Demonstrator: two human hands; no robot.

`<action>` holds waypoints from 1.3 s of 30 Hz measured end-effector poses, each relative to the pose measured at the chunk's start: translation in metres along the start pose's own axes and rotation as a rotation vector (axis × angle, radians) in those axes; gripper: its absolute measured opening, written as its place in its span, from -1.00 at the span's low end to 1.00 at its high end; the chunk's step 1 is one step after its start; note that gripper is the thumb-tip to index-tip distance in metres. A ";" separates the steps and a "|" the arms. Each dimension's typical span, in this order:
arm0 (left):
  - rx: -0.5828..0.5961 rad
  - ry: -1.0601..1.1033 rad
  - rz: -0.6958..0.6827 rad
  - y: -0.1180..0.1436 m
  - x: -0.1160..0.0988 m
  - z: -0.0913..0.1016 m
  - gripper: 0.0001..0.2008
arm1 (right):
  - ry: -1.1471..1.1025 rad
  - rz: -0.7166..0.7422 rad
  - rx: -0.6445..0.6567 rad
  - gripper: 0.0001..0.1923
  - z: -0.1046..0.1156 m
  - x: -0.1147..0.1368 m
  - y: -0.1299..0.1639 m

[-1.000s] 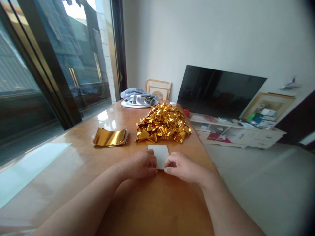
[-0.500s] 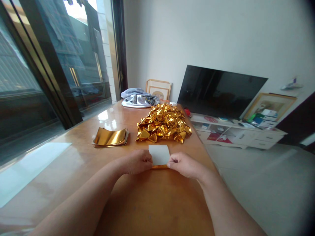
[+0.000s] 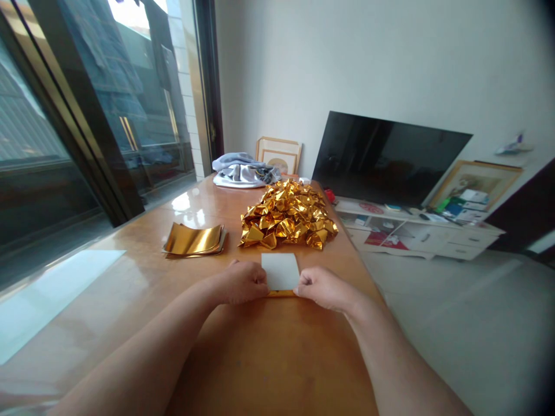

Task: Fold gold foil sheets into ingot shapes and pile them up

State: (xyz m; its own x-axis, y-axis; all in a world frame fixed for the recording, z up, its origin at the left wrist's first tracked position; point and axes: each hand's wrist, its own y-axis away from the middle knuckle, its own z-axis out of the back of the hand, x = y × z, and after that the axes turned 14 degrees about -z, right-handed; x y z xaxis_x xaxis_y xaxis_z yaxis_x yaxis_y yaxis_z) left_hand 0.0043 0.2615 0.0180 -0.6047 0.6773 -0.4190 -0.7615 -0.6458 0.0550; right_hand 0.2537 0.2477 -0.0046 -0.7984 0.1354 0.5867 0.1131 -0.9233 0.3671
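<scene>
A sheet of gold foil paper (image 3: pixel 280 271) lies white side up on the table, its near edge turned over into a narrow gold strip. My left hand (image 3: pixel 245 282) pinches the left end of that strip, fingers curled. At the opposite end, my right hand (image 3: pixel 319 287) has thumb and fingers closed on the same folded edge. Just beyond the sheet rises a heap of folded gold paper pieces (image 3: pixel 289 215). To the left is a stack of flat gold foil sheets (image 3: pixel 194 240), slightly curled.
The glossy wooden table (image 3: pixel 264 358) stretches away from me. At its far end lies bundled grey-blue cloth (image 3: pixel 243 171). A pale sheet (image 3: pixel 47 294) covers part of the left side. Right of the table stand a television (image 3: pixel 390 159) and a low white cabinet (image 3: pixel 433 238).
Both hands keep their pinch on the folded edge, with hardly any movement. The whole view has shifted very slightly.
</scene>
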 end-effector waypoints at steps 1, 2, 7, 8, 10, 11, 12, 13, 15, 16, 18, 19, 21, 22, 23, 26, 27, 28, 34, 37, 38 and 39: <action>-0.001 -0.006 0.010 0.000 -0.001 0.000 -0.78 | 0.004 -0.006 -0.012 -0.82 0.000 0.000 0.000; -0.003 -0.011 0.021 0.000 -0.002 0.000 -0.78 | 0.010 -0.011 -0.021 -0.81 0.000 0.000 0.000; -0.005 -0.023 0.054 -0.001 -0.007 0.001 -0.79 | 0.032 -0.017 -0.047 -0.78 -0.001 0.000 0.000; -0.003 -0.026 0.054 -0.001 -0.007 0.002 -0.80 | 0.035 -0.015 -0.054 -0.79 -0.002 -0.001 0.000; -0.002 -0.033 0.050 -0.001 -0.008 0.001 -0.81 | 0.042 -0.008 -0.068 -0.80 -0.003 -0.002 -0.001; -0.002 -0.036 0.049 -0.001 -0.008 0.001 -0.82 | 0.047 -0.007 -0.074 -0.80 -0.004 -0.003 -0.002; -0.004 -0.040 0.048 -0.001 -0.007 0.001 -0.82 | 0.050 -0.007 -0.079 -0.80 -0.004 -0.004 -0.002; -0.006 -0.046 0.046 -0.001 -0.007 0.000 -0.82 | 0.051 -0.008 -0.084 -0.79 -0.005 -0.004 -0.003; -0.011 -0.066 0.042 -0.002 -0.007 -0.001 -0.83 | 0.056 -0.011 -0.094 -0.77 -0.005 -0.004 -0.003; -0.012 -0.082 0.039 -0.002 -0.008 -0.002 -0.83 | 0.060 -0.012 -0.100 -0.76 -0.005 -0.004 -0.003; -0.013 -0.115 0.035 -0.003 -0.009 -0.002 -0.84 | 0.073 -0.009 -0.111 -0.75 -0.005 -0.004 -0.002; -0.011 -0.126 0.034 -0.003 -0.009 -0.002 -0.84 | 0.081 -0.011 -0.114 -0.74 -0.004 -0.003 -0.002; -0.005 -0.136 0.030 -0.003 -0.010 -0.002 -0.84 | 0.098 -0.019 -0.114 -0.74 -0.003 -0.003 -0.001; -0.003 -0.138 0.027 -0.003 -0.010 -0.002 -0.83 | 0.106 -0.024 -0.112 -0.74 -0.003 -0.002 -0.001; 0.000 -0.141 0.023 -0.003 -0.010 -0.002 -0.83 | 0.113 -0.027 -0.111 -0.75 -0.002 -0.002 -0.001; 0.005 -0.146 0.014 -0.002 -0.009 -0.002 -0.84 | 0.124 -0.032 -0.100 -0.76 -0.002 -0.002 -0.001; 0.005 -0.146 0.010 -0.002 -0.008 -0.002 -0.85 | 0.125 -0.033 -0.095 -0.76 -0.001 -0.002 -0.001; 0.004 -0.145 0.005 -0.002 -0.008 -0.003 -0.85 | 0.125 -0.033 -0.092 -0.76 -0.001 -0.002 -0.001; 0.000 -0.140 -0.015 -0.001 -0.006 -0.002 -0.82 | 0.120 -0.034 -0.071 -0.76 -0.002 -0.002 -0.001; 0.002 -0.121 -0.015 -0.001 -0.007 0.000 -0.81 | 0.116 -0.031 -0.078 -0.75 -0.002 -0.002 0.000; 0.004 -0.111 -0.019 -0.001 -0.007 0.000 -0.80 | 0.115 -0.031 -0.085 -0.74 -0.002 -0.002 0.000; 0.005 -0.102 -0.026 0.000 -0.007 0.001 -0.80 | 0.114 -0.029 -0.090 -0.73 -0.001 -0.001 0.000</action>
State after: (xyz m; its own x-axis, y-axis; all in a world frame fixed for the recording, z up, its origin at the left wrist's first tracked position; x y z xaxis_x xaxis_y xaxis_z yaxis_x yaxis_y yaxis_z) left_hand 0.0088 0.2570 0.0218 -0.6054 0.7263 -0.3255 -0.7781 -0.6262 0.0498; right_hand 0.2539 0.2468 -0.0062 -0.8631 0.1255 0.4893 0.0399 -0.9487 0.3136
